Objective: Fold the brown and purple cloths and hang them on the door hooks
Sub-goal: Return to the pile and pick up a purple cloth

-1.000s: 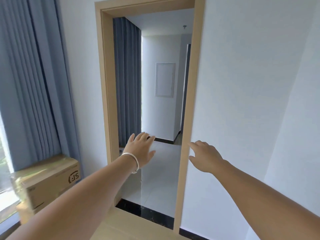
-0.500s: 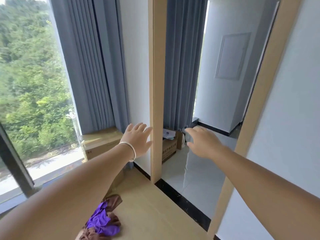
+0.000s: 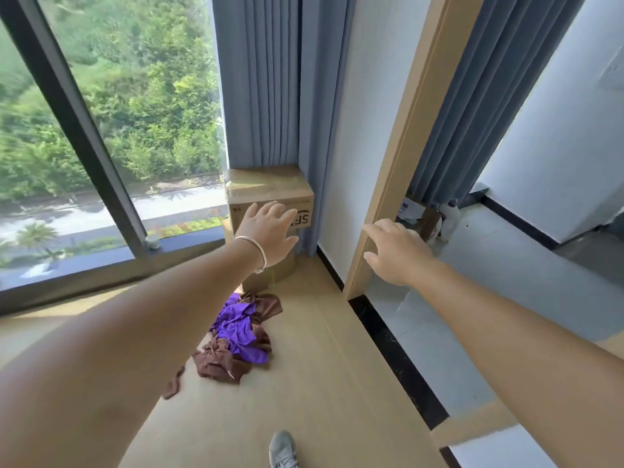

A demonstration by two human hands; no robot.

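Observation:
A crumpled purple cloth (image 3: 238,327) lies on top of a crumpled brown cloth (image 3: 221,364) in one heap on the wooden floor near the window. My left hand (image 3: 268,229), a silver bangle at its wrist, reaches forward above the heap with fingers spread and holds nothing. My right hand (image 3: 393,251) is stretched out in front of the door frame (image 3: 401,146), fingers relaxed and empty. Both hands are well above the cloths. No door hooks are in view.
Stacked cardboard boxes (image 3: 270,190) stand in the corner under grey-blue curtains (image 3: 263,79). A large window (image 3: 111,130) fills the left. A black threshold strip (image 3: 395,359) separates the wood floor from the tiled room. My grey shoe (image 3: 283,450) is at the bottom edge.
My view has swung left and down from the doorway to the floor. The cloth heap has come fully into sight. Both hands stay outstretched and empty.

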